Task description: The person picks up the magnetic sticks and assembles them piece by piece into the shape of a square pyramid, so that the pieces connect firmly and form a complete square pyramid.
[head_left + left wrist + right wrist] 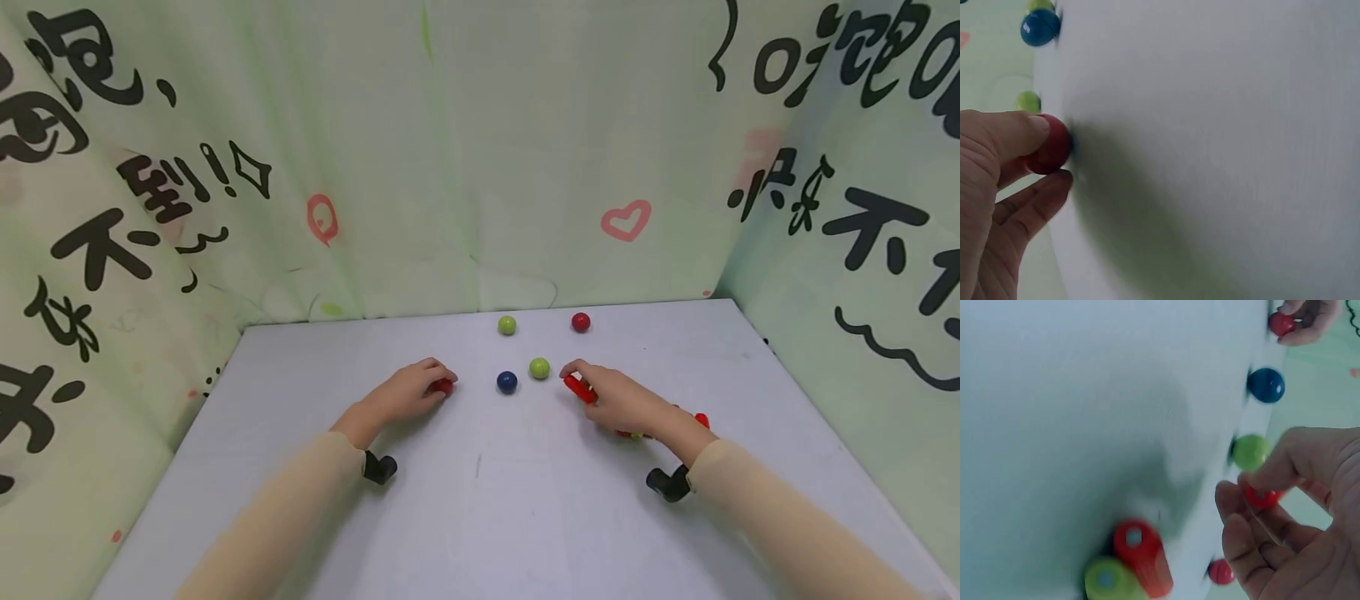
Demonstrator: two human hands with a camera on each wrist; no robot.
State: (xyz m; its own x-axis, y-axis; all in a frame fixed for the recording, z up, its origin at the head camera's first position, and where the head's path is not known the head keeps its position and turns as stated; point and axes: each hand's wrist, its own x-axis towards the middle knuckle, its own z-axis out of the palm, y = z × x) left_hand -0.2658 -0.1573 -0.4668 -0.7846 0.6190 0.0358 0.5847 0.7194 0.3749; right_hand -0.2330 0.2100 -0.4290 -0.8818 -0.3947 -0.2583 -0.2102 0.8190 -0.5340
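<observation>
On the left side of the white table, my left hand (408,392) pinches a red ball (1054,147) between thumb and fingers, with the ball right at the tabletop. My right hand (622,400) holds a short red rod (580,389) between thumb and fingertips, raised over the table; its end shows in the right wrist view. Between the hands sit a blue ball (507,382) and a light green ball (539,367), the green one nearer my right hand. Below that hand lie another red rod (1144,556) and a light green piece (1110,579), both with squarish marks on their ends.
Farther back on the table (480,517) stand a second green ball (507,325) and another red ball (581,322). More red pieces (702,420) lie partly hidden by my right forearm. A printed curtain (465,167) hangs behind the table and along both sides.
</observation>
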